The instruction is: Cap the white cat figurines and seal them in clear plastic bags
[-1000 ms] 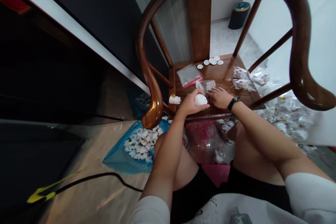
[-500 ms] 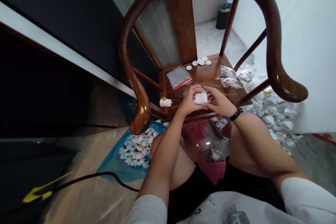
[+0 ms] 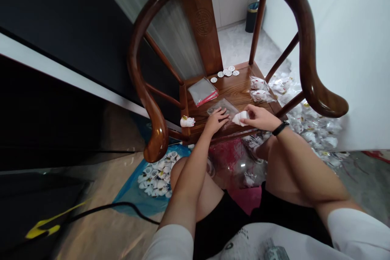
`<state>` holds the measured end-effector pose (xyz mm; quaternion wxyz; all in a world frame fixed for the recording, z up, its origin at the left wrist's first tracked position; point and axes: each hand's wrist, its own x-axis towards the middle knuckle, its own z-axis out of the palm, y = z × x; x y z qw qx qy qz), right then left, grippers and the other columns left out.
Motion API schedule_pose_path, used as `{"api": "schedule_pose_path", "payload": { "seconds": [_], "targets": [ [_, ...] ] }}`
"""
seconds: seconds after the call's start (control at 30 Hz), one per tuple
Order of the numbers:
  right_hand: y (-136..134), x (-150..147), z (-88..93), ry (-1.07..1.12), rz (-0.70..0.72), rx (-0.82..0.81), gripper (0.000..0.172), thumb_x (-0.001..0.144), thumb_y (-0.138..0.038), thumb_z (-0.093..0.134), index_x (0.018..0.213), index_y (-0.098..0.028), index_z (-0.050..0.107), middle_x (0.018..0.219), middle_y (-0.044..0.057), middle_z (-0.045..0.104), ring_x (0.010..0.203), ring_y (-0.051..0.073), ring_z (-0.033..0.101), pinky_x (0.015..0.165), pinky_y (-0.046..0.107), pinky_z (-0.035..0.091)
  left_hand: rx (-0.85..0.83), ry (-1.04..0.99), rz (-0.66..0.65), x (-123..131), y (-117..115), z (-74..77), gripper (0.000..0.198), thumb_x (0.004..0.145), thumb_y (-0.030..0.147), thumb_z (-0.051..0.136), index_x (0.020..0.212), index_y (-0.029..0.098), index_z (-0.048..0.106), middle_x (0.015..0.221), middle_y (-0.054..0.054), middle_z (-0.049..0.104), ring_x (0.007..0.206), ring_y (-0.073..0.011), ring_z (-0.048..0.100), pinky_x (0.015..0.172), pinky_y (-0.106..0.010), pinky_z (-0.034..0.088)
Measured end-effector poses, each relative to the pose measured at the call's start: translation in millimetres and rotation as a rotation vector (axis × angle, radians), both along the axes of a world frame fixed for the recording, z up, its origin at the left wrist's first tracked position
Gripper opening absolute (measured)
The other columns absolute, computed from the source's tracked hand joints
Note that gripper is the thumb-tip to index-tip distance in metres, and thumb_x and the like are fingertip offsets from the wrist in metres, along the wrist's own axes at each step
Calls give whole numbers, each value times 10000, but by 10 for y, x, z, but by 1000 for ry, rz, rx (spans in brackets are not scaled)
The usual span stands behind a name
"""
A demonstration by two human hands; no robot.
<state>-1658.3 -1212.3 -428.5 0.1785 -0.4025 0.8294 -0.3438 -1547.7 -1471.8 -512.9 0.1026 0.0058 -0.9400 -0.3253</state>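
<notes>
My right hand (image 3: 258, 117) grips a small white figurine (image 3: 240, 118) between thumb and fingers, tilted over the front of the wooden seat. My left hand (image 3: 217, 120) rests with fingers spread on a clear plastic bag (image 3: 224, 107) that lies flat on the seat. A second white cat figurine (image 3: 187, 121) with red and gold marks lies on its side at the seat's left edge. Behind my hands is a stack of clear bags (image 3: 202, 90) with red edges. Several round white discs (image 3: 227, 72) lie near the chair back.
Wrapped figurines (image 3: 261, 90) lie on the seat's right side, and a large pile of wrapped ones (image 3: 315, 128) is on the floor beyond. Left below, a blue plastic sheet (image 3: 128, 195) holds unwrapped figurines. The chair's curved armrest (image 3: 327, 103) surrounds the seat. A bin (image 3: 251, 20) stands behind.
My hands have come apart: the left has let go of the figurine and now lies on the clear bag. The right has kept the figurine and tipped it. The view has shifted slightly.
</notes>
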Motion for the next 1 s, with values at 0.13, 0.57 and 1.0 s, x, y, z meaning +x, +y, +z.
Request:
{"api": "schedule_pose_path", "payload": {
  "seconds": [0.13,0.57,1.0],
  "targets": [
    [-13,35,-25,48,90,104,422,884,-499,731,1131,-175,623,1036,106,731,871,234,653,768,319,451,-6,-5,29,-10,6,-22,230,978,228,719,1167,282,839,1486,-56,672,1509,-308,544,1278,-599,413],
    [-116,128,-111,86,117,140,482,902,-456,734,1257,-162,593,1208,152,730,1042,282,698,909,356,507,-80,82,196,34,71,35,52,919,322,806,926,309,856,1252,-19,814,1329,-316,596,1174,-641,393],
    [-316,311,-143,224,-5,51,451,888,-473,765,1159,-176,561,1147,142,711,1066,299,681,931,367,503,42,178,84,65,145,354,88,972,235,700,955,237,786,1274,-59,800,1313,-245,687,1227,-504,421]
  ]
}}
